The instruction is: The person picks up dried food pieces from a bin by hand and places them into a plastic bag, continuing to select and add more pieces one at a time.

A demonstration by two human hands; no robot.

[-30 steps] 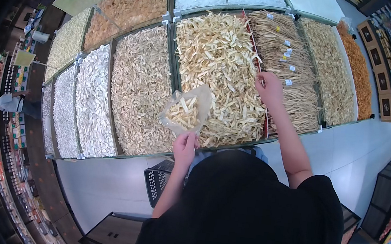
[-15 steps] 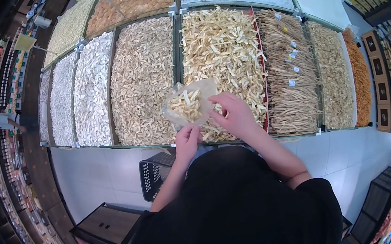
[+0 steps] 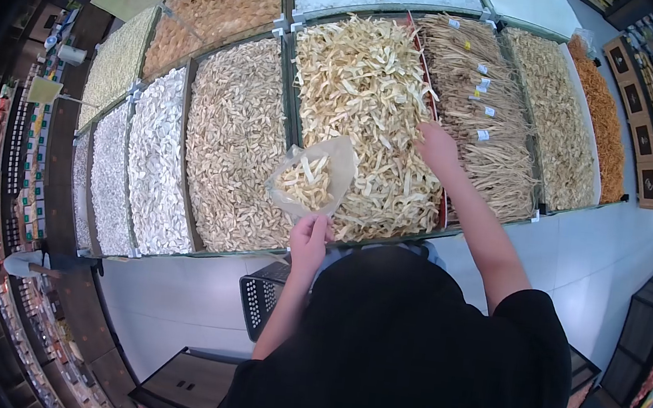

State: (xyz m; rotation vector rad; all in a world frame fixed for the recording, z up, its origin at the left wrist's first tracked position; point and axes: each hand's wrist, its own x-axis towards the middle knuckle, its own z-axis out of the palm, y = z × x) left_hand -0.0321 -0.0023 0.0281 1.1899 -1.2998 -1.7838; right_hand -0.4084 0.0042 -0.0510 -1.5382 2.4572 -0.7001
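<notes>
My left hand (image 3: 309, 238) pinches the lower edge of a clear plastic bag (image 3: 312, 176) that holds a small heap of pale dried slices. The bag hangs open over the front of a bin of the same pale yellow dried slices (image 3: 366, 104). My right hand (image 3: 435, 145) reaches out over the right side of that bin, fingers down in the slices near the red divider. Whether it holds any slices is hidden by the hand itself.
Glass-walled bins line the counter: white pieces (image 3: 155, 168), beige chips (image 3: 233, 141), bundled brown roots with tags (image 3: 485, 117), orange strips (image 3: 598, 114). A black shopping basket (image 3: 260, 303) hangs at my left side. Shelves stand at both sides; a person (image 3: 21, 264) stands far left.
My right hand went from the bin's right side to the bag's mouth, then back out to the slices. The bag has stayed in my left hand.
</notes>
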